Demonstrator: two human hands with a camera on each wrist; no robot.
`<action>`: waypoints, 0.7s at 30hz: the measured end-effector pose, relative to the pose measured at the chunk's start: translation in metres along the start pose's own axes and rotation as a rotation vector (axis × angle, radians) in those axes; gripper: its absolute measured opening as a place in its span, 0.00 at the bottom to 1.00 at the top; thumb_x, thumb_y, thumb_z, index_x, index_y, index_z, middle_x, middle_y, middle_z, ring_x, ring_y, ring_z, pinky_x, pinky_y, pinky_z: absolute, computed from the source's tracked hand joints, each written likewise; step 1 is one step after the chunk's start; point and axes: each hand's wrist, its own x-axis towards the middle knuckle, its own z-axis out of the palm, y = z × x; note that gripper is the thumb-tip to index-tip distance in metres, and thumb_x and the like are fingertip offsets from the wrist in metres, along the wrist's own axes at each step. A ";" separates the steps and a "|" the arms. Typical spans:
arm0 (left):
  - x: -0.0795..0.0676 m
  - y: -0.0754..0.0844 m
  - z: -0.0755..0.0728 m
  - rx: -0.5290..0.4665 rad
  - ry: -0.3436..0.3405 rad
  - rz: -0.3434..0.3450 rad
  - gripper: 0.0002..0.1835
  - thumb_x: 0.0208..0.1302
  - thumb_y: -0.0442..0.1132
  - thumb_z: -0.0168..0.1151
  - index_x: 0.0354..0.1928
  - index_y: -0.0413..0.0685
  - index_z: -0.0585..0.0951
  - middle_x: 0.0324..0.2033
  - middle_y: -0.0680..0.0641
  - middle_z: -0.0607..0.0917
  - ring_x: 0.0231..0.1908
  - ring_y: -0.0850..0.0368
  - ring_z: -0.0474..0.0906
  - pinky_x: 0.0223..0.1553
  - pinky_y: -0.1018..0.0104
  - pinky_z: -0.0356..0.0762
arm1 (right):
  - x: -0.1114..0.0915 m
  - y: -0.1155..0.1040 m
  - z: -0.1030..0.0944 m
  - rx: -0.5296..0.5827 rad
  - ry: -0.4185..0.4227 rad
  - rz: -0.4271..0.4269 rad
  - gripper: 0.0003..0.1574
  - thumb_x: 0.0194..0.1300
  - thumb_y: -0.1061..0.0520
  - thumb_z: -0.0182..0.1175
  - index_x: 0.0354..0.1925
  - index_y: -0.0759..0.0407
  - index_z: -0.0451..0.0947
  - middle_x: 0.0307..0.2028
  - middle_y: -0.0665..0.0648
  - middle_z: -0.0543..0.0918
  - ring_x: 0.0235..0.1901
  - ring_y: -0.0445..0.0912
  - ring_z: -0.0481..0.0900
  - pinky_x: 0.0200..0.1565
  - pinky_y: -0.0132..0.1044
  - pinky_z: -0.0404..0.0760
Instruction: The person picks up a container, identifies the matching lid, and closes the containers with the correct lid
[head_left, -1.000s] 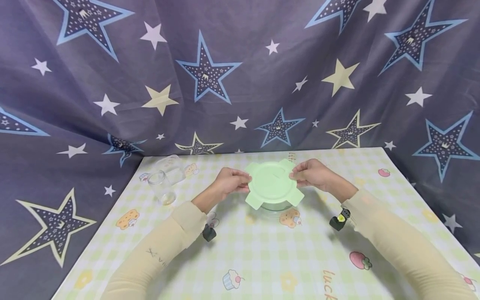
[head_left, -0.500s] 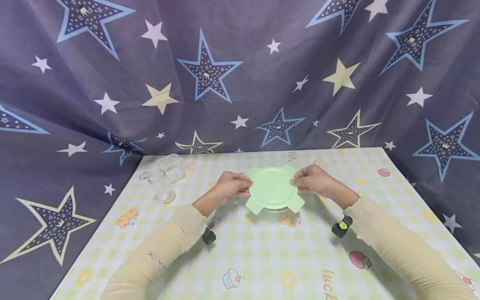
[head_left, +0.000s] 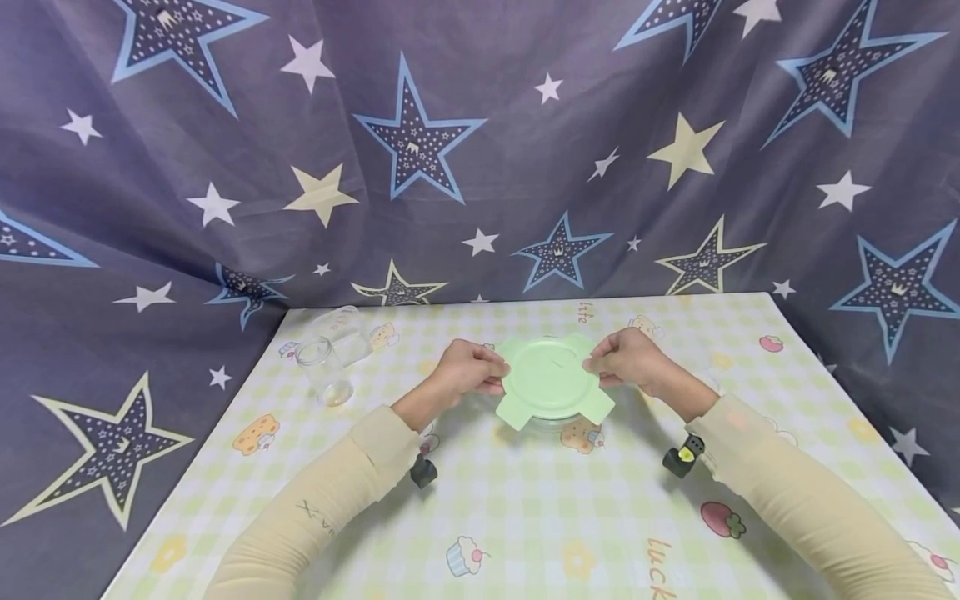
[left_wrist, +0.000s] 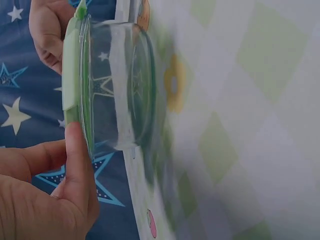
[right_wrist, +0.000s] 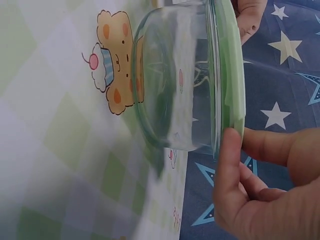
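Note:
A pale green lid with flap-like tabs lies over a round clear glass food container near the middle of the table. My left hand pinches the lid's left edge between thumb and fingers. On the opposite side, my right hand pinches the right edge, its thumb above and fingers below in the right wrist view. The lid sits along the glass rim, with its side flap not folded down over the glass wall. From the head view, the lid hides most of the container.
At the table's back left lies a clear jar or cup, with another clear container right behind it. A checked cloth with printed pictures covers the table. A star-patterned curtain rises behind its far edge.
Both hands have lowered the lid slightly and brought it a little nearer, so less of the glass shows beneath it. During the last half second, hands and lid have barely shifted.

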 end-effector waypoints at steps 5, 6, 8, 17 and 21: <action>-0.002 0.002 0.003 0.037 0.007 0.000 0.07 0.65 0.29 0.69 0.43 0.32 0.85 0.30 0.42 0.85 0.24 0.58 0.84 0.33 0.66 0.89 | -0.002 -0.001 0.000 -0.031 0.011 -0.009 0.13 0.68 0.65 0.67 0.44 0.75 0.78 0.37 0.62 0.82 0.31 0.45 0.85 0.46 0.43 0.89; -0.002 0.003 0.003 0.046 0.008 0.000 0.07 0.65 0.29 0.69 0.43 0.32 0.85 0.30 0.42 0.85 0.25 0.58 0.84 0.34 0.66 0.89 | -0.002 -0.001 0.000 -0.036 0.013 -0.010 0.13 0.68 0.65 0.67 0.44 0.75 0.78 0.37 0.62 0.82 0.31 0.46 0.85 0.47 0.44 0.89; -0.003 0.003 0.003 0.062 0.005 0.001 0.08 0.65 0.30 0.69 0.44 0.33 0.85 0.33 0.40 0.85 0.26 0.58 0.84 0.35 0.66 0.89 | -0.002 -0.002 0.000 -0.045 0.018 -0.012 0.13 0.68 0.64 0.67 0.44 0.75 0.79 0.38 0.62 0.82 0.31 0.46 0.85 0.48 0.46 0.88; -0.006 0.005 0.002 0.093 -0.016 0.009 0.16 0.60 0.28 0.73 0.48 0.29 0.81 0.56 0.35 0.81 0.27 0.54 0.87 0.39 0.63 0.89 | -0.001 -0.001 0.002 -0.076 0.033 -0.026 0.12 0.67 0.65 0.67 0.44 0.75 0.80 0.37 0.63 0.83 0.30 0.45 0.86 0.45 0.43 0.89; -0.007 0.006 0.002 0.109 -0.017 0.024 0.15 0.61 0.28 0.73 0.48 0.29 0.81 0.56 0.34 0.80 0.27 0.54 0.87 0.39 0.63 0.89 | -0.001 -0.001 0.003 -0.097 0.039 -0.035 0.12 0.67 0.65 0.67 0.43 0.75 0.80 0.37 0.64 0.83 0.30 0.45 0.87 0.41 0.40 0.90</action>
